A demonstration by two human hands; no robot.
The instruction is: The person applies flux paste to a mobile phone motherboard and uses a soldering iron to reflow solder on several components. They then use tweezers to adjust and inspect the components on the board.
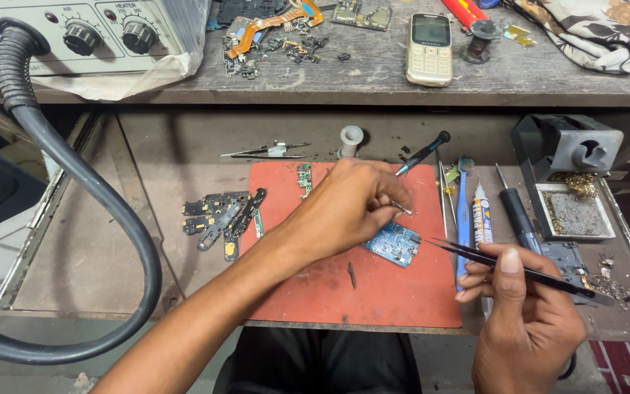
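Note:
My left hand (348, 208) rests on a red work mat (373, 292) and pinches a small metal tool whose tip (402, 209) pokes out toward the right, just above a blue circuit board (394, 244). My right hand (526, 314) is at the mat's lower right corner, closed on black tweezers (475, 253) that point left toward the board without touching it. A small dark part (351, 274) lies loose on the mat below the board. A green strip board (304, 177) lies at the mat's top.
Black phone parts (220, 219) lie left of the mat. Screwdrivers (422, 153), a blue brush (462, 211) and a flux syringe (481, 219) lie to its right, before a soldering stand (574, 146) with tray. A thick hose (103, 197) loops at left. A phone (429, 47) sits on the shelf.

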